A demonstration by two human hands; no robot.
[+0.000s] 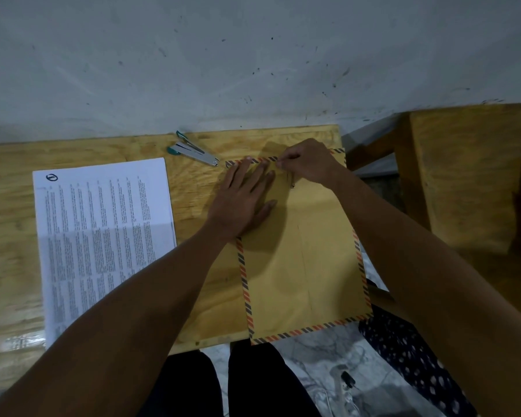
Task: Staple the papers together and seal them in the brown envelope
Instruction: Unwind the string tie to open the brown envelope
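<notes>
A brown envelope (301, 266) with a striped red and dark border lies on the right part of the wooden table (12, 236), its near end hanging over the table's front edge. My left hand (244, 200) rests flat, fingers spread, on the envelope's upper left part. My right hand (307, 164) pinches the envelope's far edge at the flap, above a small metal clasp (293, 185). The printed papers (103, 239) lie flat on the table to the left, apart from the envelope. A silver stapler (191, 152) with teal ends lies near the wall, between papers and envelope.
A marked grey wall (253, 55) rises right behind the table. A second wooden surface (475, 182) stands to the right, with a gap between. Below are my dark trousers (238, 383), a marbled floor (322, 350) and a dotted cloth (409, 356).
</notes>
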